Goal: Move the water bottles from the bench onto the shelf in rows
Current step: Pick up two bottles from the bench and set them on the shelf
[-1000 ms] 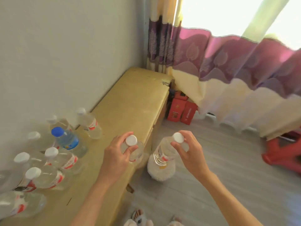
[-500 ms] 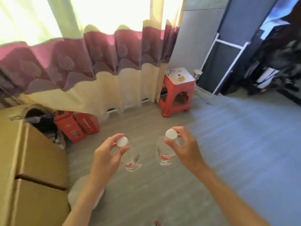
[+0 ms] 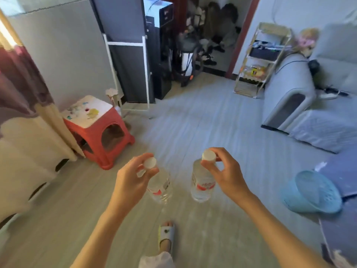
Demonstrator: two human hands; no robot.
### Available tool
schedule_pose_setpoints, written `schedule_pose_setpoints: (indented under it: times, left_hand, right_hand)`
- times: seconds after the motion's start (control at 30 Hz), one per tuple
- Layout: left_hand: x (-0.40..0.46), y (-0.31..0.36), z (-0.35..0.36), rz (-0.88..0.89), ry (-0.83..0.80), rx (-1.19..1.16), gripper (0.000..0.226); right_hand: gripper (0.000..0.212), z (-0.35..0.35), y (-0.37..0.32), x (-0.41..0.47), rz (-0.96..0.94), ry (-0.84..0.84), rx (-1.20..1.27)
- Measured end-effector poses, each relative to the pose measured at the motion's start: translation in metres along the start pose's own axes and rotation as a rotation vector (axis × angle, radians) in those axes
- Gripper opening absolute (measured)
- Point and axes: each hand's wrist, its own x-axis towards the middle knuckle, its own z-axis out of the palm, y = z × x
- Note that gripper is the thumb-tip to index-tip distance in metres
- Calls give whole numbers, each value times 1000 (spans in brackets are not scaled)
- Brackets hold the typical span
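at lower centre, the left hand and right hand, fingers clamped on white caps, hang the left bottle and right bottle above the floor; red stool mid-left, wire shelf upper right.

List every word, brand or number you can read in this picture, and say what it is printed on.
None can be read.
Left bottle label: red and white, too blurred.
Right bottle label: red mark, too blurred.
Packet on wire shelf: too small.
Red stool top: coloured blotches only.
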Motion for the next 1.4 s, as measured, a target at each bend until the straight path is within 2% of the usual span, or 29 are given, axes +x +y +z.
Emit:
schedule_pose_setpoints:
  times: [0.13, 0.3, 0.43, 0.7, 0.87, 1.0, 1.13, 1.4]
  left_hand:
    - [104, 10, 43, 56, -155, 6, 34]
    - [223, 36, 99, 91, -318, -2, 30]
    - [310, 54, 149, 140, -390, -4, 30]
    - [473, 92, 269, 157, -444, -11, 31]
    - [573, 126, 335, 153, -437, -7, 35]
    - [652, 149, 380, 177, -415, 6, 34]
    - [744, 160, 440, 181, -428, 38, 34]
    - [945, 199, 566, 197, -523, 70, 31]
  right_hand:
    - [19, -25, 34, 73, 80, 143, -27]
    - [18, -58, 65, 158, 133, 272, -43]
    - [20, -86, 101, 228, 173, 336, -51]
    - [27, -157, 202, 385, 194, 352, -91]
    - [44, -211, 250, 495, 173, 349, -117]
    - [40, -246, 283, 576, 170, 366, -109]
    - [51, -276, 333, 662, 173, 391, -101]
    - [50, -345, 429, 843, 227, 426, -135]
